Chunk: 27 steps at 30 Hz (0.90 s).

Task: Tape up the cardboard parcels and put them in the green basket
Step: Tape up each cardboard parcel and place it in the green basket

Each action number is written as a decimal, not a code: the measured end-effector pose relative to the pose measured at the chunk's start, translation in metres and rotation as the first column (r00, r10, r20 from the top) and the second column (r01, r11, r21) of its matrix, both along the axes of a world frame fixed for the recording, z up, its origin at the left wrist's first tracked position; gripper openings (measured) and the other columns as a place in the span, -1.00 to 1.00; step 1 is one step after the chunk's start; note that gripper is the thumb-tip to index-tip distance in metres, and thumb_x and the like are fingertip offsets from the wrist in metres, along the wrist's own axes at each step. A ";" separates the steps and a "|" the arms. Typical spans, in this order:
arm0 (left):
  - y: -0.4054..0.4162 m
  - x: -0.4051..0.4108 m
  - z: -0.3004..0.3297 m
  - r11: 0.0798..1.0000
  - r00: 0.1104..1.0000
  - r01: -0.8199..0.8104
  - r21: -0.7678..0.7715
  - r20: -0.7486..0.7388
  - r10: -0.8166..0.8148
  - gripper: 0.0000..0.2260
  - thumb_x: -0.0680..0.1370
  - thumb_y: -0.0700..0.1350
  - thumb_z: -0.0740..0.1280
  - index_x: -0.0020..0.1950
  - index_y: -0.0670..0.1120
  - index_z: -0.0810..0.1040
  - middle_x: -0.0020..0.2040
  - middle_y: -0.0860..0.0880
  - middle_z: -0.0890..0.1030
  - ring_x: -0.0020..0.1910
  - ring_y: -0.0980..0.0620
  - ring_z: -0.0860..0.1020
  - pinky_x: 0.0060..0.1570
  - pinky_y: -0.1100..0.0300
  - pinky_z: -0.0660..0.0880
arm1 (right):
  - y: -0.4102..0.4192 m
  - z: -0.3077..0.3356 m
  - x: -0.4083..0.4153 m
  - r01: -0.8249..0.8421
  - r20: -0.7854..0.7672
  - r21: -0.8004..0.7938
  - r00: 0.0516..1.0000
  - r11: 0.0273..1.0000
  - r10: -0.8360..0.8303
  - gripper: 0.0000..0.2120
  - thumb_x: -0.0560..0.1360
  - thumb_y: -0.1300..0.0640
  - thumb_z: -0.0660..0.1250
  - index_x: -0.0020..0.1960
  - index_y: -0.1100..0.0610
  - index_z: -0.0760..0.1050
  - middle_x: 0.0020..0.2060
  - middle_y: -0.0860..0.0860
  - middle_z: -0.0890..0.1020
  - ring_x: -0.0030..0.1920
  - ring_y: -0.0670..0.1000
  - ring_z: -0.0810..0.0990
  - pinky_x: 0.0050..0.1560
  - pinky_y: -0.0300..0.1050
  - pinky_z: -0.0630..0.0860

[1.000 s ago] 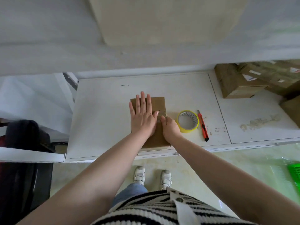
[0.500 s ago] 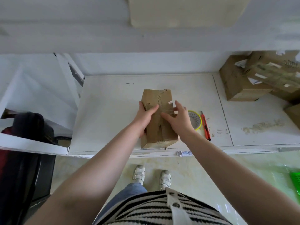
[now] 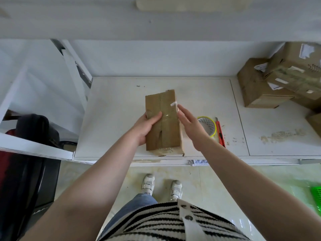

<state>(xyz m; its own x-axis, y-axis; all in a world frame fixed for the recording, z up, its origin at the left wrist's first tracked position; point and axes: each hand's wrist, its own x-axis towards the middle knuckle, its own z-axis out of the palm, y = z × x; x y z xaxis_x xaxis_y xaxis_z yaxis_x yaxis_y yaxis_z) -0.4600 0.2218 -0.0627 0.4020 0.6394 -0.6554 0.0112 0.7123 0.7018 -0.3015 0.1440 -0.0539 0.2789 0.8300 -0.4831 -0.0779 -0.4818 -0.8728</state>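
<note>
On the white tabletop (image 3: 111, 119), the oblong brown cardboard parcel (image 3: 169, 133) sits tilted at centre, the left hand (image 3: 145, 129) grasping its nine-o'clock edge, the right hand (image 3: 192, 126) flat with straight fingers against its three-o'clock side.

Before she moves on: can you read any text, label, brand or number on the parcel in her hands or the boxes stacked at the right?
No text can be read in this view.
Held parcel: faint dark marks near the left hand, too blurred to read.
Stacked boxes: white labels, print too small and blurred.
Tape roll and red cutter: no lettering visible.
</note>
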 end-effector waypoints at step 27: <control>-0.032 0.016 0.046 0.893 0.964 0.260 0.367 -0.158 -0.215 -0.67 0.56 0.01 0.38 0.27 -0.11 0.54 0.01 0.03 0.68 -0.15 0.19 0.67 -0.25 0.35 0.54 | -0.049 0.040 -0.017 0.311 0.184 0.098 0.928 0.946 -0.324 -0.51 0.45 -0.15 0.43 0.29 0.04 0.45 0.07 -0.06 0.66 0.07 -0.05 0.64 0.18 0.05 0.56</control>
<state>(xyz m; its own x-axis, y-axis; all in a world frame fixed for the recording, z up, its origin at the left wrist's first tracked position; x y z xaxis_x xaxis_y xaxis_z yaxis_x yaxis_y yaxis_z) -0.4438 0.1894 -0.0163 0.5128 0.7434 -0.4295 0.2394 0.3566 0.9031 -0.3185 0.0947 -0.0137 0.6160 0.7106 -0.3400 -0.0425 -0.4010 -0.9151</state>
